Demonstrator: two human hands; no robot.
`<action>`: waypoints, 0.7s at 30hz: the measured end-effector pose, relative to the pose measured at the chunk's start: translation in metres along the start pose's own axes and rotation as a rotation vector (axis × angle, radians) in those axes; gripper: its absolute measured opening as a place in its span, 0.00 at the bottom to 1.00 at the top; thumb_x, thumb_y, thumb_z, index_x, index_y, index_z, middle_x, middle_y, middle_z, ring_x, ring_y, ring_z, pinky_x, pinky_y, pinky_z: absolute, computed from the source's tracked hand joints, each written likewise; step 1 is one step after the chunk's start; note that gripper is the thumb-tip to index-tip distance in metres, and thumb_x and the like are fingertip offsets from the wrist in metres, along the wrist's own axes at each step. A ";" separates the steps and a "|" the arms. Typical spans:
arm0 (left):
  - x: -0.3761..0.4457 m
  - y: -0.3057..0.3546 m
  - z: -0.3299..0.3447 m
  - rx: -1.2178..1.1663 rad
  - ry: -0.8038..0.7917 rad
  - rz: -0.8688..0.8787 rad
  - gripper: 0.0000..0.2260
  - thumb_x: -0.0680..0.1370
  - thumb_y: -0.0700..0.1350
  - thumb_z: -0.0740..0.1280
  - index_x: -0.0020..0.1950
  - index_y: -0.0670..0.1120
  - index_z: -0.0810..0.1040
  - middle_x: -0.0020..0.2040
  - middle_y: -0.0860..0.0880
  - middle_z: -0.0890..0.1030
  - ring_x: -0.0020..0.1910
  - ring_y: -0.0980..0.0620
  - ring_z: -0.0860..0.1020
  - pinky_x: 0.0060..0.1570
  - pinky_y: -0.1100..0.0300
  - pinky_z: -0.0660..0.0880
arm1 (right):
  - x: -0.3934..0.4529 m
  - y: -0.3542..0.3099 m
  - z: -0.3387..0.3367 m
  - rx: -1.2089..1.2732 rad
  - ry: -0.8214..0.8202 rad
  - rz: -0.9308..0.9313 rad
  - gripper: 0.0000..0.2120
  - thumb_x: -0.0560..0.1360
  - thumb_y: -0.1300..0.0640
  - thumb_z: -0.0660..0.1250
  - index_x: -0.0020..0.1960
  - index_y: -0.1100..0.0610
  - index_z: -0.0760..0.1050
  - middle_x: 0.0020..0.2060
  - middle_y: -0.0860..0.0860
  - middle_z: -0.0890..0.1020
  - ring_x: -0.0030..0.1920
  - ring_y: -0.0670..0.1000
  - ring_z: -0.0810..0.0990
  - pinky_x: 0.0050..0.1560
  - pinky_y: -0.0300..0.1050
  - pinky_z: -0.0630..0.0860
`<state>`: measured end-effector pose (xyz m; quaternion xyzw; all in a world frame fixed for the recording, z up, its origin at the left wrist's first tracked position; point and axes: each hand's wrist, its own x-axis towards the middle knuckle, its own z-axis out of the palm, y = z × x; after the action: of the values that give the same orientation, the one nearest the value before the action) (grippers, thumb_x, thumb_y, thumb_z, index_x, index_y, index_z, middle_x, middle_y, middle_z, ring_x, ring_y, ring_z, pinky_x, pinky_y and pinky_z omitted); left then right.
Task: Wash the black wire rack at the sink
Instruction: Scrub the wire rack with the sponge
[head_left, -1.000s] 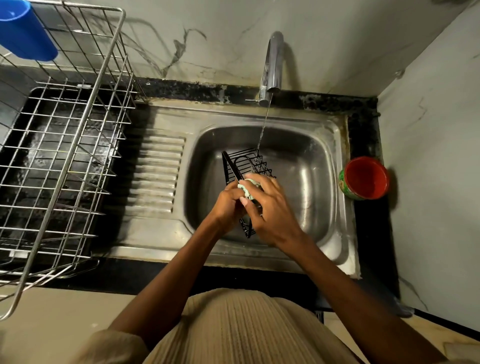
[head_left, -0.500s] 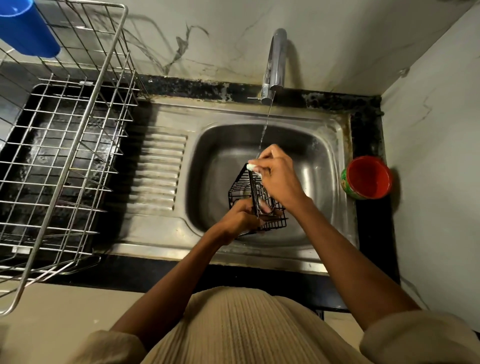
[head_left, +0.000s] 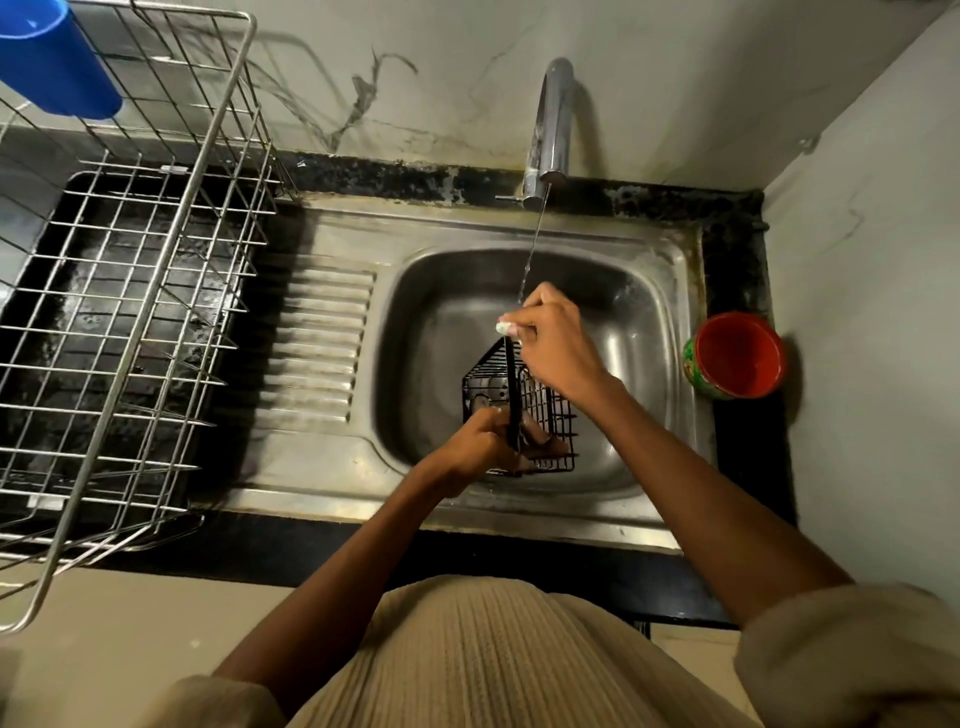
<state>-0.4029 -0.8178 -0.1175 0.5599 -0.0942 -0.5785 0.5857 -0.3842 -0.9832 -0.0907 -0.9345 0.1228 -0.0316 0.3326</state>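
Observation:
The black wire rack (head_left: 550, 410) stands tilted over the steel sink basin (head_left: 447, 322). My left hand (head_left: 483, 447) grips its near lower part, fingers curled round the wires. At the rack's far top corner my right hand (head_left: 550, 338) pinches a small pale green scrub pad (head_left: 505, 328). A thin stream of water falls from the tap (head_left: 550, 124) onto my right hand.
A large steel wire dish basket (head_left: 130, 291) sits on the black counter to the left, with a blue cup (head_left: 52, 67) at its far corner. A red cup (head_left: 737, 358) stands on the sink's right edge. Walls close in behind and on the right.
The rack was turned and tilted upright; my right hand moved with the pad from the rack's near part up to its far top corner, under the water stream. My left hand shifted to the lower part.

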 end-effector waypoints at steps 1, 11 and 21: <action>-0.002 0.000 -0.001 0.008 -0.003 -0.012 0.19 0.65 0.29 0.62 0.54 0.34 0.77 0.52 0.44 0.86 0.60 0.45 0.83 0.56 0.51 0.80 | 0.002 -0.001 0.003 0.013 -0.043 0.048 0.14 0.77 0.67 0.65 0.55 0.54 0.85 0.46 0.52 0.75 0.49 0.52 0.75 0.52 0.50 0.76; 0.012 0.056 -0.021 -0.988 0.218 -0.068 0.17 0.76 0.47 0.65 0.54 0.33 0.76 0.46 0.37 0.81 0.43 0.42 0.81 0.50 0.51 0.77 | -0.025 -0.013 0.019 0.248 0.061 0.015 0.11 0.76 0.67 0.67 0.53 0.57 0.85 0.45 0.53 0.78 0.47 0.51 0.79 0.50 0.45 0.77; 0.034 0.062 -0.010 -0.677 0.465 -0.157 0.11 0.82 0.36 0.53 0.45 0.37 0.73 0.40 0.34 0.83 0.42 0.40 0.82 0.44 0.52 0.81 | -0.045 0.017 0.004 0.152 0.278 0.246 0.13 0.75 0.68 0.68 0.54 0.56 0.85 0.46 0.52 0.77 0.48 0.51 0.78 0.52 0.44 0.78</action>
<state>-0.3488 -0.8574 -0.0919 0.4568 0.2792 -0.4779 0.6964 -0.4304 -0.9827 -0.1036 -0.8713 0.2781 -0.1285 0.3833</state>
